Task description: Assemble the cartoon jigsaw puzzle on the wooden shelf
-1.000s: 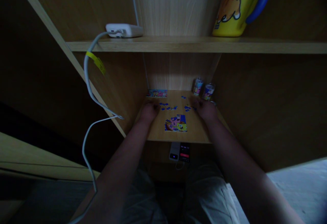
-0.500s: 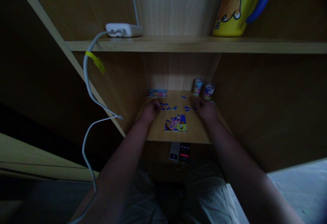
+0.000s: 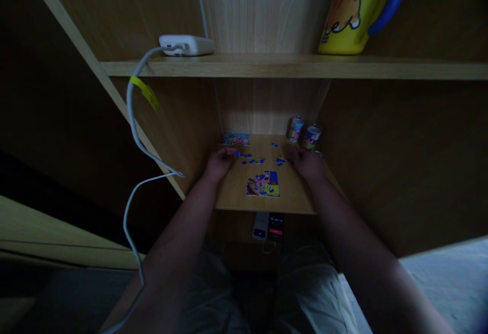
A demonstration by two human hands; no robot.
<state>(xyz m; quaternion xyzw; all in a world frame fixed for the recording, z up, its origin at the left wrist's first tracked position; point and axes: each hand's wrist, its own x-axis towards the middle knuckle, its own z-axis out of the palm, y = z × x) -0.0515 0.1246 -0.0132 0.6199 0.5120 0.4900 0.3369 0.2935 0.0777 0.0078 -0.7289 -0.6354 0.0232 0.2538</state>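
Where the half-built puzzle (image 3: 263, 184) lies near the front edge of the board (image 3: 232, 196), both hands reach past it, one on either side. From the puzzle, with twelve o'clock pointing to the back wall, the left hand (image 3: 221, 163) is at ten o'clock, its fingers narrow and pinching a small blue piece (image 3: 237, 154) at their tips. The right hand (image 3: 308, 163) is at two o'clock, palm down and fingers bent toward the board; it is too dark to tell whether they hold anything.

Loose pieces (image 3: 252, 161) spread just beside the left fingertips, at about eleven o'clock from the puzzle. A cluster (image 3: 280, 161) sits at one o'clock, near the right fingertips, and a small bit (image 3: 274, 145) lies farther back, also toward one o'clock. The card (image 3: 235, 139) lies flat at eleven o'clock, by the back wall. Two printed cans, the rear one (image 3: 296, 129) and the front one (image 3: 312, 137), stand upright between one and two o'clock, behind the right hand.

At six o'clock, below the board, a phone (image 3: 276, 227) with a lit screen lies beside a grey device (image 3: 261, 225). On the upper shelf (image 3: 263, 65) rest a white box (image 3: 190, 46), its cable (image 3: 130, 113) hanging down, and a yellow mug (image 3: 345, 24).
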